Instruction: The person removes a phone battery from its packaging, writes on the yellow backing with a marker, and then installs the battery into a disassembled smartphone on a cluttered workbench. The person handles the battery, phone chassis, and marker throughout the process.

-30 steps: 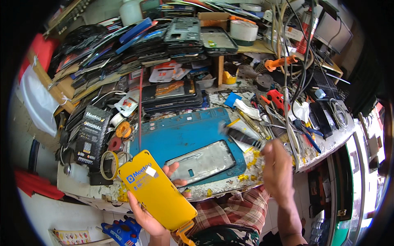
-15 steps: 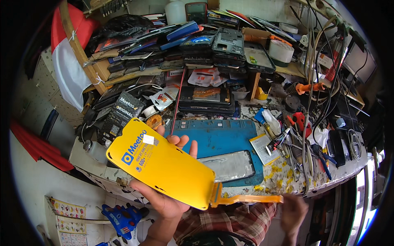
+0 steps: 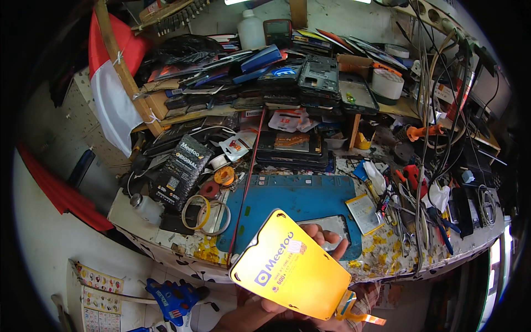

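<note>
By blue mat, left grip clasping yellow panel: blue lettering, square logo, small pale sticker.

A mat lies mid-bench, with a phone frame on its near right part. The display panel is before both, overlapping the mat's near edge in view. Left of the mat sit tape rolls, with a bottle farther left and a package behind them. A battery lies beside the mat's right edge; farther right are pliers, then a coiled cable. Behind the mat lies a stack of devices, below a shelf that carries piled phone parts.
</note>
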The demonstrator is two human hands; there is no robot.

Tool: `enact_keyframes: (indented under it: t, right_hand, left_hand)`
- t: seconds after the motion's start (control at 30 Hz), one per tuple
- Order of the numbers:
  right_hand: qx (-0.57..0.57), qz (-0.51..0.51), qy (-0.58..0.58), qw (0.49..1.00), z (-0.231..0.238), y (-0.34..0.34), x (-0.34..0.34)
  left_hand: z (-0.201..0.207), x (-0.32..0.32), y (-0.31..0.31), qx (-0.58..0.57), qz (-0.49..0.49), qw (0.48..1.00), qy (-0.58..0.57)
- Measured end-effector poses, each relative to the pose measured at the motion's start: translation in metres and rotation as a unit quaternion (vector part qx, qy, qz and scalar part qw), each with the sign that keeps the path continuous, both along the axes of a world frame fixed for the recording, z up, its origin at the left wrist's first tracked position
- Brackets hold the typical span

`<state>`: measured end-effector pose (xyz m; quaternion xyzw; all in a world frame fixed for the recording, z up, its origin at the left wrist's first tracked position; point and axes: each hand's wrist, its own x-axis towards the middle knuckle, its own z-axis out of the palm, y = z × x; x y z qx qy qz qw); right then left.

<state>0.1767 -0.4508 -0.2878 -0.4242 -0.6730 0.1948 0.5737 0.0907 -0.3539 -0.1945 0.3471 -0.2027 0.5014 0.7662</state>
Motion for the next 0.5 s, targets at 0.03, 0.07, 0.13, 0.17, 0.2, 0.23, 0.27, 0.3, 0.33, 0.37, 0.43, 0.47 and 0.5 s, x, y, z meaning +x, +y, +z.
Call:
enact_keyframes:
  t: [0.03, 0.07, 0.13, 0.17, 0.2, 0.23, 0.27, 0.3, 0.33, 0.37, 0.43, 0.47, 0.5]
  right_hand:
    - [-0.008, -0.013, 0.029, 0.999, 0.005, 0.002, -0.005]
    - [-0.015, -0.024, 0.061, 0.998, 0.01, 0.004, -0.011]
    - [-0.028, -0.042, 0.119, 0.992, 0.022, 0.009, -0.016]
    - [-0.026, -0.035, 0.155, 0.987, 0.028, 0.012, -0.016]
    - [-0.015, -0.023, 0.192, 0.981, 0.034, 0.015, -0.015]
    - [0.006, 0.014, 0.261, 0.965, 0.042, 0.017, -0.014]
    - [0.043, 0.028, 0.279, 0.959, 0.049, 0.022, -0.012]
    - [0.003, -0.003, 0.285, 0.959, 0.06, 0.019, -0.009]
    - [-0.006, -0.037, 0.295, 0.955, 0.07, 0.014, -0.007]
    - [-0.04, -0.042, 0.411, 0.91, 0.081, 0.008, -0.006]
    - [-0.068, -0.076, 0.5, 0.86, 0.099, 0.0, -0.004]
    - [-0.053, -0.097, 0.479, 0.871, 0.104, 0.001, -0.003]
    - [-0.038, -0.119, 0.458, 0.88, 0.108, -0.001, -0.002]
  left_hand:
    - [-0.001, -0.001, -0.001, -0.013, -0.008, 1.0, 0.003]
    - [-0.002, -0.002, -0.002, -0.032, -0.004, 0.999, 0.021]
    - [-0.004, -0.005, -0.006, -0.057, 0.03, 0.995, 0.081]
    - [-0.006, -0.006, -0.008, -0.069, 0.046, 0.99, 0.112]
    - [-0.008, -0.006, -0.011, -0.082, 0.061, 0.985, 0.142]
    - [-0.011, -0.005, -0.012, -0.079, 0.069, 0.982, 0.156]
    - [-0.014, -0.004, -0.014, -0.075, 0.077, 0.98, 0.17]
    - [-0.017, -0.001, -0.013, -0.056, 0.08, 0.981, 0.169]
    - [-0.018, -0.001, -0.016, -0.062, 0.076, 0.98, 0.175]
    - [-0.02, 0.0, -0.019, -0.051, 0.052, 0.986, 0.149]
    - [-0.022, 0.0, -0.023, -0.063, 0.03, 0.983, 0.167]
    - [-0.023, 0.002, -0.027, -0.063, 0.028, 0.987, 0.147]
    - [-0.024, 0.003, -0.03, -0.096, -0.005, 0.983, 0.154]
